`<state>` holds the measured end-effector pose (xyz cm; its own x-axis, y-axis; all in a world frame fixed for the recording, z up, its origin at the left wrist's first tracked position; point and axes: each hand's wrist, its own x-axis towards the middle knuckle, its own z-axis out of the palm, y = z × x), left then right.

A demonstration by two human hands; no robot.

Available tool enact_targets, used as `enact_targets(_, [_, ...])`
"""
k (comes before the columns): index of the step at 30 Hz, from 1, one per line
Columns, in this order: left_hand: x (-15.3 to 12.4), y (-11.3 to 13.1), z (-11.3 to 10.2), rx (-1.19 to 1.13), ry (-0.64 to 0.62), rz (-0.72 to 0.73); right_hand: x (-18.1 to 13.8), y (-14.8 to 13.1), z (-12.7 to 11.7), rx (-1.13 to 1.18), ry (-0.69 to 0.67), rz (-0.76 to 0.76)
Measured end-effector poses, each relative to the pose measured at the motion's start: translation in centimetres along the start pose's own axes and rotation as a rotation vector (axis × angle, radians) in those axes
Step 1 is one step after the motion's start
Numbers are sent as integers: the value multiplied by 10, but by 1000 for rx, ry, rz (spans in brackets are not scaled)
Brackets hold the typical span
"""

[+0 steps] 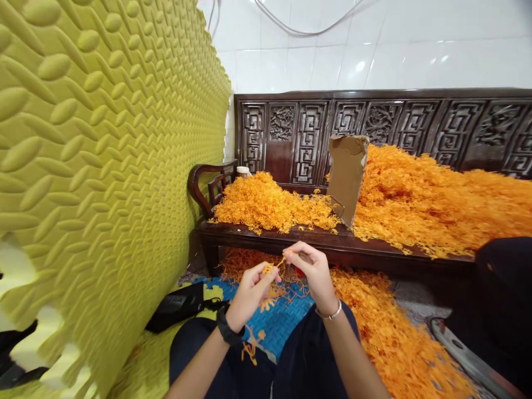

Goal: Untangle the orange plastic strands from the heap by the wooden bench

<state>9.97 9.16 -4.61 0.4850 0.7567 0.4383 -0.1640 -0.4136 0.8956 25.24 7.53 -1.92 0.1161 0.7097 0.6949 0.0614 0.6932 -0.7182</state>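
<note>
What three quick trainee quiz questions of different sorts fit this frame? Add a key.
1. True or false: both hands pinch the same bit of orange strands.
2. What stands upright between the two orange heaps on the bench?
A. cardboard piece B. glass jar C. metal tin
3. Which wrist wears the black watch?

Key
1. True: left hand and right hand meet on the orange strands.
2. A: the cardboard piece on the wooden bench.
3. The left: black watch.
</note>
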Motion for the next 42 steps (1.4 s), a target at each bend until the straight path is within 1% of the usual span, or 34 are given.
enact_targets(2, [1, -18, 16, -34, 23, -19, -15, 17, -8, 99, 155, 96])
enact_targets(4, [0, -34, 35, -55, 9, -51, -31, 31, -18, 170, 307, 171])
enact_targets(7, [-5, -48, 61, -87, -20, -98, -54, 42, -33, 222, 502, 232])
enact_targets(9, [-10, -49, 72, -98, -36, -126, -66, 41, -41, 226, 580, 246])
enact_targets(11, [-16, -45, 78, -85, -53, -142, -73, 35, -46, 237, 628, 259])
enact_targets(14, [-25, -36, 80, -62, -69, -136, -78, 22, -47, 234, 682, 246])
enact_targets(16, [-30, -30, 81, -57, -67, -130, -82, 15, -43, 213, 690, 213])
enact_targets(19, [-37, -23, 82, -35, -68, -147, -87, 8, -37, 191, 650, 146])
enact_targets(21, [-44, -22, 81, -43, -69, -187, -87, 5, -40, 167, 609, 96])
enact_targets(22, [-48, -23, 80, -60, -64, -216, -85, 3, -44, 152, 627, 54])
enact_targets(23, [-53, -25, 77, -82, -49, -248, -82, 0, -51, 135, 679, -11])
enact_targets(24, [-57, -29, 73, -107, -30, -282, -76, -4, -58, 114, 761, -107])
enact_targets(26, [-67, -39, 61, -138, 54, -324, -60, -12, -74, 74, 941, -378])
enact_targets(27, [-70, -45, 54, -146, 91, -327, -50, -17, -79, 51, 990, -521])
enact_targets(28, [-72, -50, 47, -175, 143, -301, -39, -23, -82, 26, 987, -647])
enact_targets(29, [-73, -55, 39, -199, 204, -267, -27, -28, -82, 2, 955, -747])
enact_targets(30, [-73, -59, 32, -212, 261, -240, -14, -32, -79, -9, 924, -814])
enact_targets(31, [-73, -62, 25, -215, 299, -216, 0, -36, -74, -6, 909, -851])
enact_targets(33, [-70, -64, 13, -195, 343, -201, 34, -39, -60, 13, 926, -845])
enact_targets(34, [-69, -64, 10, -188, 356, -202, 53, -39, -53, 21, 944, -816])
enact_targets(36, [-69, -61, 6, -204, 428, -199, 98, -31, -41, -32, 863, -734])
enact_targets(37, [-69, -60, 5, -225, 479, -196, 121, -23, -37, -73, 781, -682])
enact_targets(38, [-69, -59, 4, -243, 528, -187, 144, -13, -34, -135, 643, -591])
enact_targets(39, [-68, -58, 4, -257, 543, -180, 163, 1, -31, -272, 382, -394])
enact_targets(40, [-68, -58, 2, -263, 544, -173, 179, 16, -28, -300, 289, -302])
enact_targets(41, [-67, -58, 0, -261, 522, -165, 188, 33, -26, -316, 237, -229])
enact_targets(42, [-66, -59, -3, -250, 502, -152, 191, 50, -23, -327, 206, -163])
